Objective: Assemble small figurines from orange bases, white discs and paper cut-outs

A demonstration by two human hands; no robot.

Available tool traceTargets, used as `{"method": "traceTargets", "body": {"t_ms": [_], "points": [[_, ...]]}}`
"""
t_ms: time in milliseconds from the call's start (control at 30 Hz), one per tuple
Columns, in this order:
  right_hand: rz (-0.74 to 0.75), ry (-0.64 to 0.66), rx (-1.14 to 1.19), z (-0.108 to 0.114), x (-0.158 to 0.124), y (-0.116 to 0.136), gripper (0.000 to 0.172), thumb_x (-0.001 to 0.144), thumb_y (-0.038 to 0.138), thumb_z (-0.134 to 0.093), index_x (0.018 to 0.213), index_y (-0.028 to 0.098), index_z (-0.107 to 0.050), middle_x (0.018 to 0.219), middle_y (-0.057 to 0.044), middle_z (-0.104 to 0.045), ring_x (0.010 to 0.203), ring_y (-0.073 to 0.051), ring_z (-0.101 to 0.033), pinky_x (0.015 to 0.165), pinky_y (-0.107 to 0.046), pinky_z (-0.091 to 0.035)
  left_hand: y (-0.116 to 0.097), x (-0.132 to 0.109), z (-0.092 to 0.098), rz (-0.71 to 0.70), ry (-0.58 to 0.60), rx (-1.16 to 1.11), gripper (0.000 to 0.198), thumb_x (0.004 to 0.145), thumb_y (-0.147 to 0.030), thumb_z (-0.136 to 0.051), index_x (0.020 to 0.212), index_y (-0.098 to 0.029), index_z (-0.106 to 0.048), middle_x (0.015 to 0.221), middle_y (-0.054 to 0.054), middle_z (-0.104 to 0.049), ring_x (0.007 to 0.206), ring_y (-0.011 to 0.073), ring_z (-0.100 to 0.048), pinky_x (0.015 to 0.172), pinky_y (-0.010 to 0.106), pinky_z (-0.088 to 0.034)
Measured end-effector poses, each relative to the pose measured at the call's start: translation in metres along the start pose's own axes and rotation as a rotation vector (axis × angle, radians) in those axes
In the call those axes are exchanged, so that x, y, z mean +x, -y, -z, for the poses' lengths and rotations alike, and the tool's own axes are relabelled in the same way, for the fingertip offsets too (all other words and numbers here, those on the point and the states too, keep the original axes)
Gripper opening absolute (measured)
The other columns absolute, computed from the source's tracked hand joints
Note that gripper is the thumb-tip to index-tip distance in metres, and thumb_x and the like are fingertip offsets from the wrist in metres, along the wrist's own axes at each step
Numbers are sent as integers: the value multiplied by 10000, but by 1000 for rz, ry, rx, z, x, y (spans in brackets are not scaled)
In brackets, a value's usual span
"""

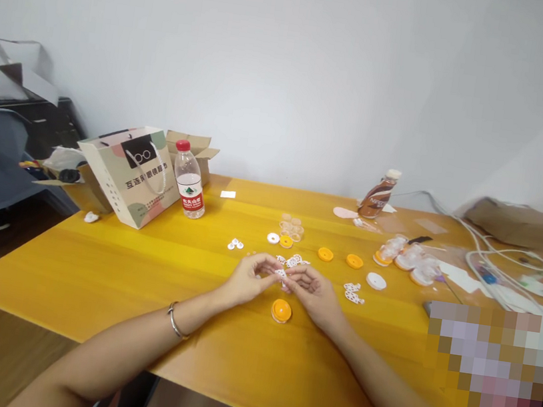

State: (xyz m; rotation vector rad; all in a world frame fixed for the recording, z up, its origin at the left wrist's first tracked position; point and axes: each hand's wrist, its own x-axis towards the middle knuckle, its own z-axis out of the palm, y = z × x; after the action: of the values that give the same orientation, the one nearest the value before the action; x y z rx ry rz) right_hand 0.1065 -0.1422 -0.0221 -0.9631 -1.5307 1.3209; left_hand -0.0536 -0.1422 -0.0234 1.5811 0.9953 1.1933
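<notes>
My left hand [251, 279] and my right hand [313, 293] meet over the middle of the table, both closed on one small white openwork piece [281, 274] pinched at the fingertips. Its exact kind is too small to tell. Just beyond the fingers lie more white openwork pieces [295, 261]. An orange round part with a domed middle [281, 311] rests on the table in front of my hands. To the right of my right hand are further white openwork pieces [354, 292] and a white disc [376, 281].
Orange discs [325, 255], clear rings [291, 226] and small white parts [235, 244] lie around. A water bottle [191, 192] and paper bag [136, 178] stand left. At right are a coffee bottle [377, 198], clear-topped round parts [410, 258], white cables [478, 259] and a brown bag [524, 225].
</notes>
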Motion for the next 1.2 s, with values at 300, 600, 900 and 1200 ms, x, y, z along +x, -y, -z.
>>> {"method": "traceTargets", "body": {"t_ms": [300,600,900,1200], "points": [[118,271,-488,23,-8,19,392,604,438,-697,875,207,-533,828,-14,-533,759,-159,-499,711,-304,-425,-14,-7,8,-92,85,159,166,732,-253,-612,824,-116,-625,809,62,-633,750,130,-583,729,242,-464],[190,466,-701,18,-12,10,213,679,335,-642,791,195,-527,745,6,-501,696,-136,-448,641,-245,-374,-26,-17,13,-163,440,270,137,770,-223,-570,856,-134,-631,861,64,-619,790,129,-575,743,236,-450],[193,462,-608,16,-13,11,143,692,265,-611,774,193,-517,693,25,-498,630,-109,-453,583,-214,-366,-28,-17,12,-222,473,371,137,785,-175,-536,891,-148,-620,897,65,-618,821,135,-582,779,248,-448],[145,483,-558,17,-10,8,154,688,277,-612,768,184,-519,671,32,-495,599,-99,-447,553,-204,-360,-25,-16,10,-228,476,431,123,777,-188,-547,864,-136,-616,872,65,-635,797,135,-588,759,237,-447]]}}
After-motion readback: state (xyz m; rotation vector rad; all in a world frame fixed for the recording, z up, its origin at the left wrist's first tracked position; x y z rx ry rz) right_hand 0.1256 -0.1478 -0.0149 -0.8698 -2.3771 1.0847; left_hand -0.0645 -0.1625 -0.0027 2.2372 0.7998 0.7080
